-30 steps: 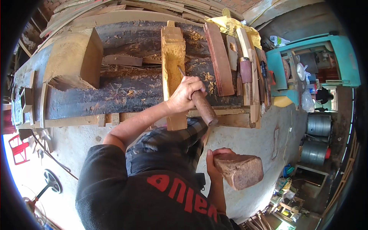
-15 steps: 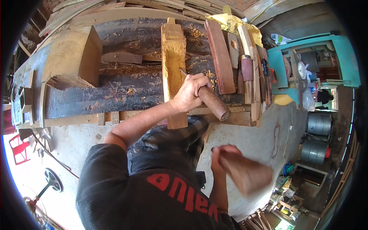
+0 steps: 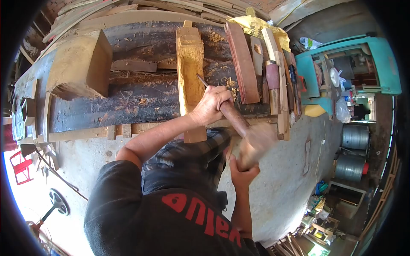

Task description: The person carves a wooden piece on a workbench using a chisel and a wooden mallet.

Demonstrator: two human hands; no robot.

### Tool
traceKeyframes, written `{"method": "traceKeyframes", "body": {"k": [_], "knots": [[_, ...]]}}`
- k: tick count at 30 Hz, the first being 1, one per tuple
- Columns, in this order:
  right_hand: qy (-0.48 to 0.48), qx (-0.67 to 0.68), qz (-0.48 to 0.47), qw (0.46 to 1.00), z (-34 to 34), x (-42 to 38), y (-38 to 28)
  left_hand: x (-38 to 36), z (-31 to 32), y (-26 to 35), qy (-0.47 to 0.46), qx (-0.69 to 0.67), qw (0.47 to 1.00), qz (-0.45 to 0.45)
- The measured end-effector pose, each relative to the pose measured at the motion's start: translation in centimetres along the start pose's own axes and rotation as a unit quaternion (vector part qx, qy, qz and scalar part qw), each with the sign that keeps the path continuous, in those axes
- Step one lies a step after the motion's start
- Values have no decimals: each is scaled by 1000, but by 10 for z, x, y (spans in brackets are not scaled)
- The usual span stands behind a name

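Observation:
My left hand [image 3: 211,104] is wrapped round a chisel [image 3: 234,117] with a thick brown wooden handle. The blade tip rests in the hollow of a pale, partly carved wooden piece [image 3: 191,87] lying across the bench. In my closed right hand [image 3: 243,173] is a wooden mallet [image 3: 257,145], smeared by motion. Its head overlaps the butt end of the chisel handle; whether they touch cannot be told.
A large wood block [image 3: 77,64] stands at the left of the dark bench [image 3: 141,100]. Right of the carved piece lie a reddish board [image 3: 243,64] and a purple-banded tool [image 3: 272,77]. A teal machine [image 3: 384,64] is at the right, and a person [image 3: 361,112] shows far off.
The mallet has swung up and to the left, from low on the right to the chisel's butt end. My left hand keeps its hold on the chisel, the view shifting slightly.

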State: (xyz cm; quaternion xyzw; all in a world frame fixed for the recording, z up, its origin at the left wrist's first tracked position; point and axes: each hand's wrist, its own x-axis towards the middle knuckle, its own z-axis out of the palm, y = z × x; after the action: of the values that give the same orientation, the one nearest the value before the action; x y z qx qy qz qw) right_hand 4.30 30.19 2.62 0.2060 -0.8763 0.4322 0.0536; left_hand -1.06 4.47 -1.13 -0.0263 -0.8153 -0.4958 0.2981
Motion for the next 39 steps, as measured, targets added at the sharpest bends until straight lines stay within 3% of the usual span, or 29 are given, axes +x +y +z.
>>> {"method": "traceKeyframes", "body": {"k": [3, 5, 6, 7, 10, 13, 14, 17, 19, 20, 22, 24, 25, 26, 28, 29, 31, 35, 36, 37, 39], "knots": [[2, -104, -43, 994, -9, -4, -19, -4, 2, -1, -11, -4, 1000, 2], [-4, 85, -66, 994, -1, -3, -17, -4, 2, -1, -7, -3, 1000, 2], [-75, -328, -158, 928, -1, -2, -6, -3, 2, 0, -7, -3, 1000, 5], [-49, 59, 43, 996, 20, 3, 1, -3, 2, 0, -7, -4, 1000, 13], [1, 52, 33, 998, 16, 0, 1, -1, 0, -3, -10, 4, 1000, 10], [49, -81, -57, 994, 2, -7, 5, -4, 1, -2, -22, 0, 1000, 1], [-17, -144, -119, 982, -4, -3, 3, -4, 1, -1, -12, -6, 1000, 4], [-34, 32, -12, 999, 26, 0, 27, -4, 0, -7, 11, 12, 1000, 6], [-3, 16, 41, 999, 27, 5, 6, 2, -4, -12, 24, 40, 999, 6], [-9, 17, 41, 999, 25, 5, 5, 2, -7, -14, 35, 50, 998, -4], [-13, 29, -78, 996, 12, -3, 8, -1, -9, -13, 39, 64, 997, -8], [-66, -239, -173, 953, 3, -11, 2, -3, -10, -5, 40, 38, 998, 4], [-76, -187, -83, 976, -1, -12, -7, -5, -12, 0, 42, 15, 999, 16], [-77, -187, -87, 976, 2, -10, -11, -7, -13, 3, 28, 5, 999, 27], [34, 126, 20, 991, 8, -10, -15, -13, -12, 9, 19, -5, 1000, 22], [33, 126, 21, 991, 7, -11, -14, -14, -12, 11, 8, -16, 1000, 20], [-17, 72, 6, 997, 1, -12, -11, -15, -12, 9, 11, -23, 999, 22], [-8, 63, 55, 996, -9, -13, -7, -14, -12, 4, 0, -35, 999, 24], [-32, 26, 6, 999, -14, -12, -11, -13, -14, 5, 0, -33, 999, 29], [-52, -114, -63, 990, -18, -15, -17, -12, -16, 5, -1, -34, 999, 28], [-30, -392, -209, 895, -25, -20, -36, -11, -20, 5, -2, -41, 999, 23]]}}
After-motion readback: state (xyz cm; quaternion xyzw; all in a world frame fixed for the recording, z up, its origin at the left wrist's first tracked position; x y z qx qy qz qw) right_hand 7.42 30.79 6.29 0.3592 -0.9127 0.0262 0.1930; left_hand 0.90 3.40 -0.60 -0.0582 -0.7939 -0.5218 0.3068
